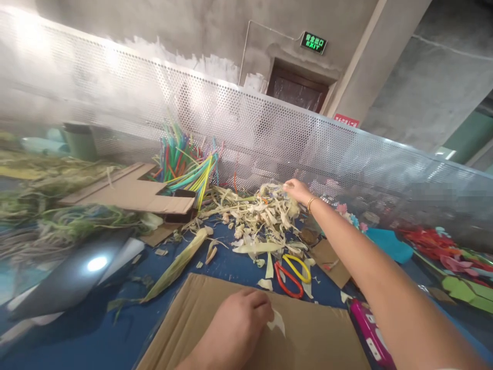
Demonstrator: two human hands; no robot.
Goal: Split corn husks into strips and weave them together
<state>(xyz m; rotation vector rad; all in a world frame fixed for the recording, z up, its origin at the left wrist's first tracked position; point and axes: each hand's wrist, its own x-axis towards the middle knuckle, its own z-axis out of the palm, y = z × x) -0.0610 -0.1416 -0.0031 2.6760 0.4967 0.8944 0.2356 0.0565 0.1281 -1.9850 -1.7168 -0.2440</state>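
A brown cardboard sheet lies at the front of the blue table. My left hand rests on it with fingers curled; a pale husk piece shows beside the fingertips, and what the fingers hold, if anything, is hidden. My right hand is stretched out to the back edge of a pile of dry husk scraps, its fingers pressed together; anything between them is too small to name. Scissors with red and yellow handles lie just behind the cardboard.
A cut cardboard box and colourful pipe cleaners stand at the back left. One long husk lies left of the cardboard. A magenta case is under my right forearm. Behind rises a perforated metal screen. Red craft pieces lie right.
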